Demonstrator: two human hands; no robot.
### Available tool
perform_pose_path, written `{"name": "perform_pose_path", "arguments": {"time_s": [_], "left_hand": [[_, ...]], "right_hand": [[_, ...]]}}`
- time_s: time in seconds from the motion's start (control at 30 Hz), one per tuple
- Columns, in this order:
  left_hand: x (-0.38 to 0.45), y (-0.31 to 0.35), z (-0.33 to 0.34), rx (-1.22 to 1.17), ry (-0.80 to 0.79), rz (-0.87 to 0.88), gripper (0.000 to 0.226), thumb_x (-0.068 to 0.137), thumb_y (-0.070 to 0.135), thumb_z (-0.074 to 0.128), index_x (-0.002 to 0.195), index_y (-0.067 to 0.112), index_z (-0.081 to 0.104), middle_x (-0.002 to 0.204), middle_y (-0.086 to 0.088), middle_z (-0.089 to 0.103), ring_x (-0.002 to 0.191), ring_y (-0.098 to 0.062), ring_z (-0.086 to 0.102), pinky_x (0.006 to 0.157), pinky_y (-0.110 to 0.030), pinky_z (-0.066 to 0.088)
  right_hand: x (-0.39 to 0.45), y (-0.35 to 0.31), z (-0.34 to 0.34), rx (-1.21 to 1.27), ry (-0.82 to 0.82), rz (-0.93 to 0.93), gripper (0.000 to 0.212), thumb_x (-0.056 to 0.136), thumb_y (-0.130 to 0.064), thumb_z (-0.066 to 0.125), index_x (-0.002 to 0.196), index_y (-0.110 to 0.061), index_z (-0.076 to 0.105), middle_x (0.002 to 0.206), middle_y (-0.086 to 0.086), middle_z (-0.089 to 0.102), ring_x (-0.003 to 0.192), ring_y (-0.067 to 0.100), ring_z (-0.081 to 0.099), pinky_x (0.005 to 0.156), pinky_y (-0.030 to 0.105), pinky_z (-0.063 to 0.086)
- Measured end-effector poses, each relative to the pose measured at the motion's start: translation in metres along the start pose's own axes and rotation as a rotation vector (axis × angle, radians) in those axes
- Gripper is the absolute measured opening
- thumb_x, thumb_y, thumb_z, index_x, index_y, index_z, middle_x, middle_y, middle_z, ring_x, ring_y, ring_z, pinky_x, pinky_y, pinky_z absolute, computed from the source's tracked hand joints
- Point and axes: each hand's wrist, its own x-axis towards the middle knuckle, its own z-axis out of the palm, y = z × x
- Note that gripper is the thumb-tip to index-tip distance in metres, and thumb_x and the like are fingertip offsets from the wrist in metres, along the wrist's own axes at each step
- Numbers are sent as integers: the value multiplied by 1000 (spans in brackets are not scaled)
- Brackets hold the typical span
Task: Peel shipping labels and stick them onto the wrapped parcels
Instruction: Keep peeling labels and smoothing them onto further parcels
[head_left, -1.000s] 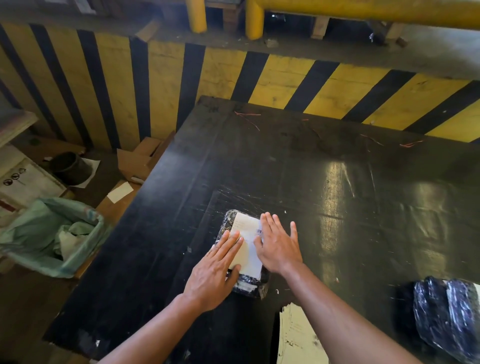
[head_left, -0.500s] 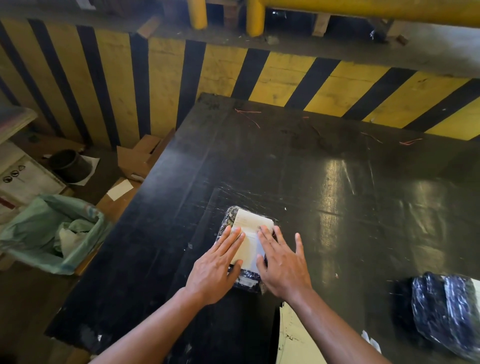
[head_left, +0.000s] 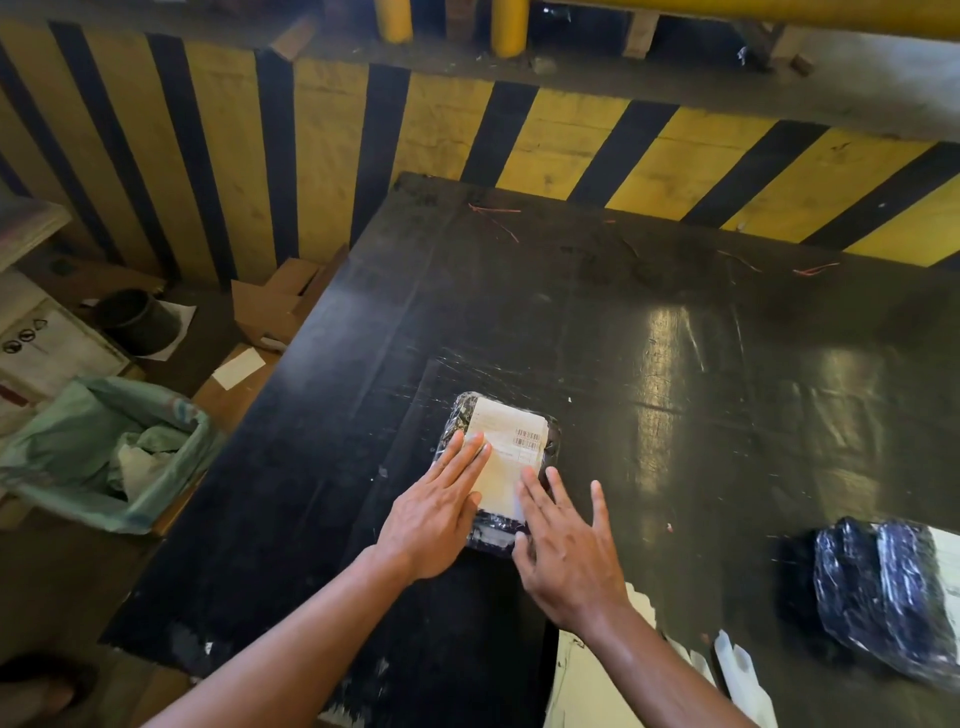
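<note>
Pressing label (head_left: 506, 457) flat on parcel (head_left: 498, 538) | both hands (head_left: 434, 512) (head_left: 569, 545) released, fingers straight

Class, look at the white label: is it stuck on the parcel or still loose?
On. The label lies flat across the parcel, with the left hand pressing its edge.

Head-worn view, looking forward and down.
The single wide-angle camera looked steeply down on a black table (head_left: 649, 332), close above both forearms, and faced a striped wall (head_left: 322, 156) beyond the table's far edge.
</note>
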Motion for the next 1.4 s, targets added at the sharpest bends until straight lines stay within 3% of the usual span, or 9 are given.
{"name": "perform_pose_path", "arguments": {"time_s": [0.13, 0.23, 0.37, 0.47, 0.6, 0.7, 0.9, 1.13, 1.4], "left_hand": [[0, 0, 3, -13, 7, -16, 62, 110, 42, 15, 168, 26, 7, 177, 9, -4, 160, -3, -15, 131, -33, 22], [0, -2, 4, -16, 2, -10, 60, 111, 38, 20, 168, 24, 8, 177, 9, -4, 160, -3, -15, 131, -33, 23], [-2, -4, 4, -6, -32, -7, 63, 109, 43, 15, 169, 25, 5, 176, 10, -6, 160, -3, -17, 131, -34, 22], [-2, -1, 7, 85, -45, -23, 63, 110, 41, 16, 169, 26, -2, 176, 8, -14, 160, -11, -22, 134, -48, 2], [-20, 25, 20, 180, -14, 3, 69, 110, 43, 23, 169, 19, -5, 176, -3, -17, 162, -23, -21, 128, -56, -11], [-44, 30, 33, 240, 0, 65, 82, 104, 45, 41, 169, 15, 3, 178, -7, -6, 164, -23, -6, 128, -54, -1], [-62, -4, 9, 278, -45, 5, 100, 88, 39, 56, 169, 16, 3, 178, -2, -1, 164, -16, -6, 129, -52, -1], [-29, 34, -19, 181, -15, 79, 74, 88, 37, 50, 159, 18, 41, 163, 1, 42, 155, -19, 33, 133, -40, 1], [-22, 6, -40, 222, -10, 85, 66, 86, 32, 53, 151, 20, 53, 143, 10, 56, 137, -11, 52, 131, -38, 11]], "right_hand": [[-3, -13, -1, 54, -7, -34, 70, 104, -47, 25, 167, -18, 15, 175, -3, 2, 162, 15, -7, 129, 58, -9], [-12, -32, 12, 74, -57, -115, 76, 104, -47, 26, 167, -20, -6, 175, -5, -17, 159, 12, -23, 127, 57, -10], [-33, -21, 29, 21, -68, -94, 79, 102, -44, 34, 168, -18, -2, 176, -3, -13, 162, 17, -13, 124, 60, -4], [-34, -15, 25, 38, -39, -80, 80, 99, -43, 38, 168, -16, 8, 176, -1, -4, 163, 17, -3, 126, 56, -1], [-19, -19, 15, 106, -53, -45, 82, 99, -43, 28, 166, -20, -12, 173, -4, -21, 158, 9, -24, 131, 50, -8], [-19, -20, 15, 105, -103, -53, 83, 98, -39, 28, 163, -23, -21, 171, -7, -29, 156, 8, -29, 130, 52, -8], [-17, -19, 14, 91, -101, -51, 91, 94, -27, 40, 165, -22, -18, 170, -10, -31, 155, 6, -30, 129, 50, -11], [-15, -20, 11, 98, -155, -21, 97, 98, -30, 48, 163, -23, -24, 168, -9, -35, 154, 8, -35, 131, 50, -9], [-12, -17, 6, 98, -159, -33, 91, 96, -27, 43, 165, -25, -17, 169, -12, -30, 154, 5, -31, 129, 50, -12]]}}
